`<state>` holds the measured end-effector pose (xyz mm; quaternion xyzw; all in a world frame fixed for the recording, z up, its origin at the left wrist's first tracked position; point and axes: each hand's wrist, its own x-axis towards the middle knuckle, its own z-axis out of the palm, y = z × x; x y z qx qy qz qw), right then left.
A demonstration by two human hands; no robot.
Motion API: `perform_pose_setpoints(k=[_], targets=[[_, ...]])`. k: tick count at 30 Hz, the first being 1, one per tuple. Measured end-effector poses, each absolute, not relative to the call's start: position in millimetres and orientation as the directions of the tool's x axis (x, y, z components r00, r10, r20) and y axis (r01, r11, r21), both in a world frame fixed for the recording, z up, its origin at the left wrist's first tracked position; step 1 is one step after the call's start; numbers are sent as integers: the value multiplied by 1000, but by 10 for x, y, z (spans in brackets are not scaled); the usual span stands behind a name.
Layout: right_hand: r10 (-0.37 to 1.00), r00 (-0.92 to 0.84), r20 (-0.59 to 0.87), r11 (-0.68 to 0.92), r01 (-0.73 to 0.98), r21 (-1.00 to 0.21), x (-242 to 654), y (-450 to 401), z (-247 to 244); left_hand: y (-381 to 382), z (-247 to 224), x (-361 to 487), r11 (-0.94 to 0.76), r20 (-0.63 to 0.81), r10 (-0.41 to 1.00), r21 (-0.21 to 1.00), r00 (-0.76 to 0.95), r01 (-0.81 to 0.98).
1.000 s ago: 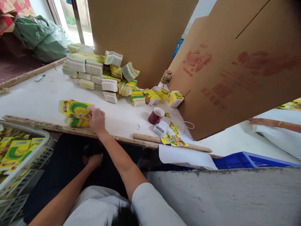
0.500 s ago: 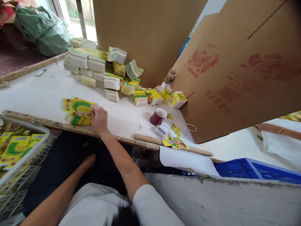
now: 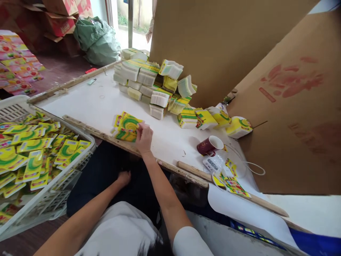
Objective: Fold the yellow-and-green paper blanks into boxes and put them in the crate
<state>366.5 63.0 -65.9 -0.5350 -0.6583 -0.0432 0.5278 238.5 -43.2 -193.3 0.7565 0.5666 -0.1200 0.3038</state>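
While the right grip (image 3: 144,138) pinches yellow packets (image 3: 126,125) near the front edge of the table (image 3: 85,103), the left grip's (image 3: 124,179) closure cannot be determined. Stacked bundles (image 3: 160,98) and cardboard (image 3: 207,46) obstruct the rear; a mug (image 3: 205,146) stands rightward.

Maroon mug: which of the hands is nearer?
Right. The right hand is at the yellow packets, left of the mug; the left hand is farther off, over the lap.

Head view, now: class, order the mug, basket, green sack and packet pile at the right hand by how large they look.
1. Basket, cut by the picture's edge
2. Green sack
3. Packet pile, partly covered by the right hand
4. Mug
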Motion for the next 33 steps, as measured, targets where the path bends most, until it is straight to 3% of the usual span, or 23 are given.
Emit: perform_pose_setpoints(k=[6, 13, 16, 19, 22, 26, 29, 33], targets=[[646, 162, 746, 428, 733, -529, 3638, 597, -639, -395, -1806, 2331, -85, -609, 737, 347, 293, 934], [680, 279, 678, 350, 690, -634, 3732, 532, -513, -515, -1502, 2060, 33, -565, 650, 689, 508, 724], [664, 336, 668, 336, 664, -668, 3759, 547, -240, -496, -1216, 1917, 87, -438, 698, 837, 567, 540], [670, 293, 682, 407, 624, -667, 3603, 542, 30, -334, -961, 1799, 204, -200, 876, 978, 438, 39], [818, 144, 558, 441, 466, -767, 3269, 508, 90, -42, -788, 1708, 41, 5, 992, 935, 130, -352], [895, -74, 439, 441, 290, -850, 2830, 426, -81, 251, -604, 1592, -42, -40, 994, 741, -106, -670], [918, -107, 383, 397, 208, -894, 2661, 354, -209, 291, -527, 1520, -7, -132, 984, 652, -122, -758], [960, -55, 273, 276, 53, -960, 2605, 297, -271, 265, -536, 1515, -17, -199, 961, 650, -192, -759]])
